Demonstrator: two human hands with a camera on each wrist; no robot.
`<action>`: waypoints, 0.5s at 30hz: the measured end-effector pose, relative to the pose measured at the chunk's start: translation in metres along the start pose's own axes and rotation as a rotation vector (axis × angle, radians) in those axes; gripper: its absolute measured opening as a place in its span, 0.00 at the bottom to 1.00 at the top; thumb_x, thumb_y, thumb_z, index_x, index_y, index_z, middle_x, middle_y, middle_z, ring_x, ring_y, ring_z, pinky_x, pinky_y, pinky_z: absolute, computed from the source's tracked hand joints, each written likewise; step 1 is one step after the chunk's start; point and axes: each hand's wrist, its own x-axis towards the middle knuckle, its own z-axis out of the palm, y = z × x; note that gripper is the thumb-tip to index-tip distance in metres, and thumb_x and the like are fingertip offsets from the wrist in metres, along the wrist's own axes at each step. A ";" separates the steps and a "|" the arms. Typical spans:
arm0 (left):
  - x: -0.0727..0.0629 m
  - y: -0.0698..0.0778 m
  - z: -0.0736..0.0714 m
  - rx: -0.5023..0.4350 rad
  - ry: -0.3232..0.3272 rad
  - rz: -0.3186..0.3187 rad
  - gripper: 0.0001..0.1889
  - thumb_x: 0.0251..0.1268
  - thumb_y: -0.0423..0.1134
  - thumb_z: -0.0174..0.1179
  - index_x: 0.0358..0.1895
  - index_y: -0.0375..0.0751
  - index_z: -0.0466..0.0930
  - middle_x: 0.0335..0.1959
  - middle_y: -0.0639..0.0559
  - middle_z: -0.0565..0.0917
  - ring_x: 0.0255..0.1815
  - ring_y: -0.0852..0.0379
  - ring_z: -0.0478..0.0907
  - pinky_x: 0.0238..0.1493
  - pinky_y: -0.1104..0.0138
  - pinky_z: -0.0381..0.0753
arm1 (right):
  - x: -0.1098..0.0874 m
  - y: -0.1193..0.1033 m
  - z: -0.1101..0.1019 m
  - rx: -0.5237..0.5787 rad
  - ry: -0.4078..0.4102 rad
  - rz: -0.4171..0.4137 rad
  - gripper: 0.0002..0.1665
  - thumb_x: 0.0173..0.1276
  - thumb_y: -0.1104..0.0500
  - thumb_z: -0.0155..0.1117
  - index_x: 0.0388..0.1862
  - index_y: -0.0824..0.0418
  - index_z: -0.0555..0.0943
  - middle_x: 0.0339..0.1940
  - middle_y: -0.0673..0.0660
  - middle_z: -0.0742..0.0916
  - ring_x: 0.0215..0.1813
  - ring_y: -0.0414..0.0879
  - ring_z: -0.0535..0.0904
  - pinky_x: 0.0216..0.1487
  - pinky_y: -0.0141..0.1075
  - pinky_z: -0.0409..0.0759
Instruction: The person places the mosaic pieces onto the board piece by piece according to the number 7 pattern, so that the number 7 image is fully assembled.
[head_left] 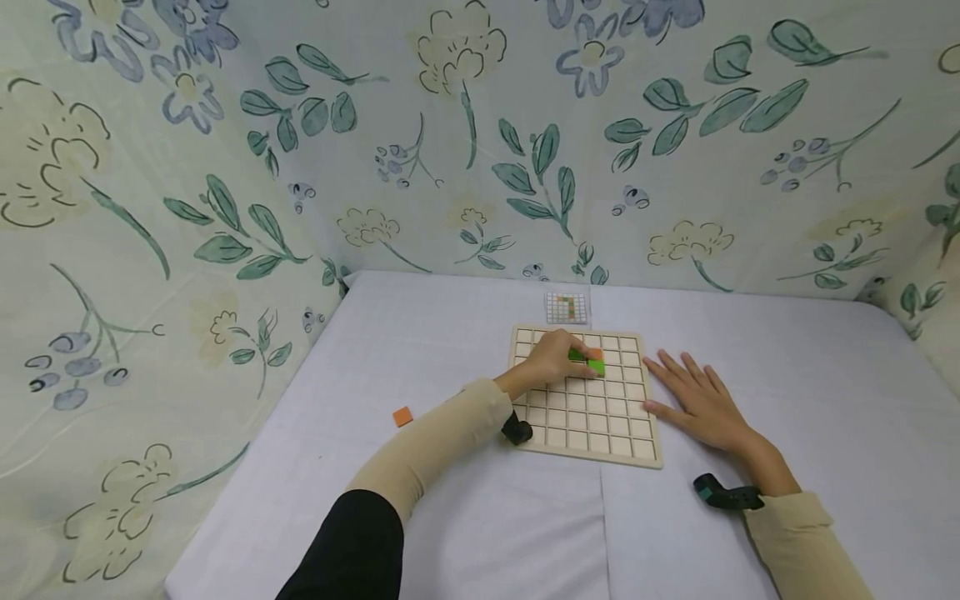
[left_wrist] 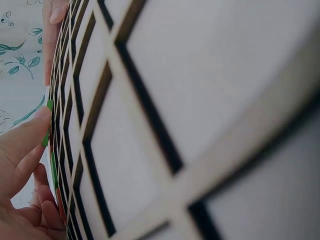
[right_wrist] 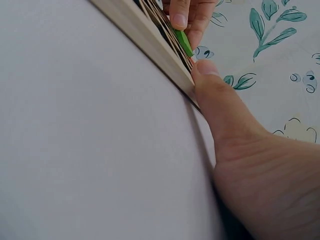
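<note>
A pale wooden grid board lies on the white table. My left hand reaches over its upper part and pinches a green square tile between thumb and fingers. The same tile appears tilted at the fingertips in the left wrist view. Beside it, a second green tile and an orange tile sit on the board, partly covered by my fingers. My right hand lies spread along the board's right edge, its thumb touching the rim in the right wrist view.
A small card printed with a coloured grid pattern lies just beyond the board. One loose orange tile rests on the white tablecloth, left of the board near my left forearm. A floral curtain hangs behind the table.
</note>
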 end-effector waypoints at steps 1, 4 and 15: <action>0.000 0.000 0.000 0.000 0.001 -0.001 0.18 0.56 0.48 0.74 0.48 0.46 0.89 0.51 0.57 0.85 0.54 0.60 0.77 0.52 0.73 0.74 | 0.000 0.000 0.000 0.000 0.001 0.001 0.48 0.72 0.35 0.57 0.82 0.53 0.54 0.80 0.66 0.55 0.79 0.68 0.39 0.72 0.62 0.28; 0.001 0.000 0.000 0.000 0.006 0.001 0.18 0.55 0.47 0.75 0.47 0.45 0.89 0.51 0.57 0.85 0.54 0.59 0.77 0.53 0.73 0.74 | 0.000 0.000 0.000 -0.004 0.004 -0.001 0.48 0.72 0.35 0.58 0.82 0.53 0.54 0.80 0.66 0.55 0.79 0.68 0.39 0.72 0.62 0.28; -0.002 0.000 -0.001 -0.029 0.011 0.026 0.16 0.54 0.44 0.76 0.46 0.45 0.90 0.50 0.57 0.86 0.51 0.60 0.77 0.50 0.75 0.73 | 0.000 -0.002 -0.001 0.009 0.001 0.002 0.48 0.72 0.36 0.58 0.82 0.53 0.55 0.81 0.66 0.55 0.79 0.68 0.39 0.72 0.62 0.28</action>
